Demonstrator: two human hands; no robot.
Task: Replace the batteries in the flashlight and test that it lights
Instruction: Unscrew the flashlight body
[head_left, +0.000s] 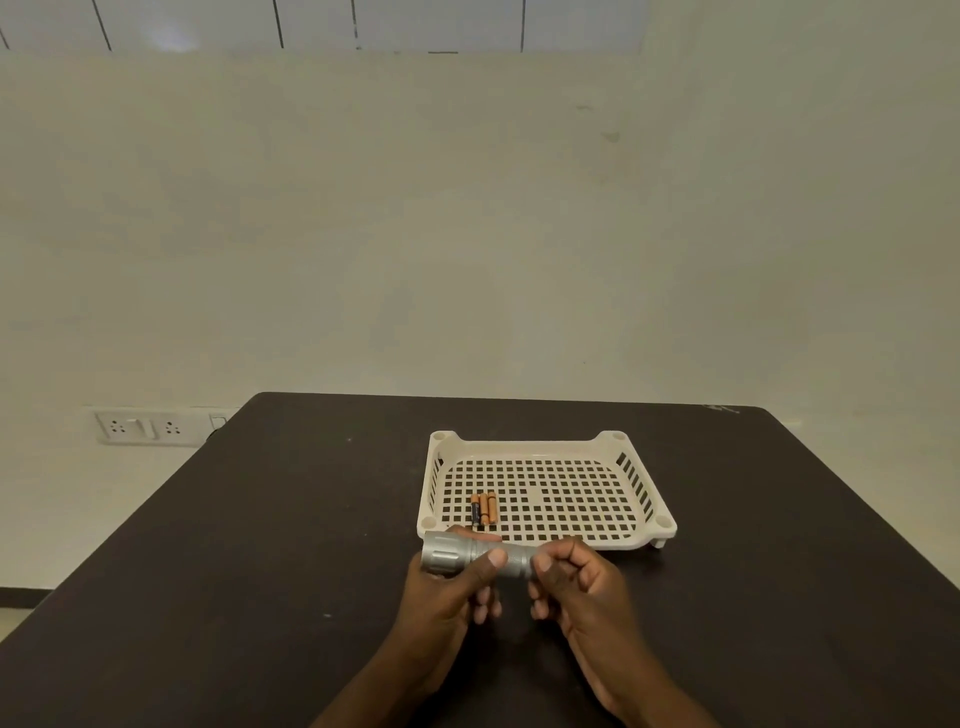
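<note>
Both hands hold the silver flashlight (470, 556) crosswise above the near part of the dark table (260, 519), just in front of the tray. The left hand (452, 587) wraps the middle of the barrel, thumb laid over the top and fingers curled beneath, with the wide ribbed head sticking out to the left. The right hand (571, 582) closes its thumb and curled fingers on the tail end of the barrel, so the two hands sit almost knuckle to knuckle. From where I stand the tail itself is hidden inside that right grip, and I cannot tell whether the end cap is on, loose or off.

Just behind the hands sits a cream plastic tray (644, 535) with a perforated grid floor and slotted sides, resting flat on the table. In its near left corner lie the batteries (483, 509), small cells lying side by side and touching, pointing away from the person; they look like three, two copper-coloured and one mostly black with a copper end, though they are small at this distance.

Beyond the table is a plain pale wall (467, 208). Low on it, left of the table's far corner, is a white socket plate (140, 427).
</note>
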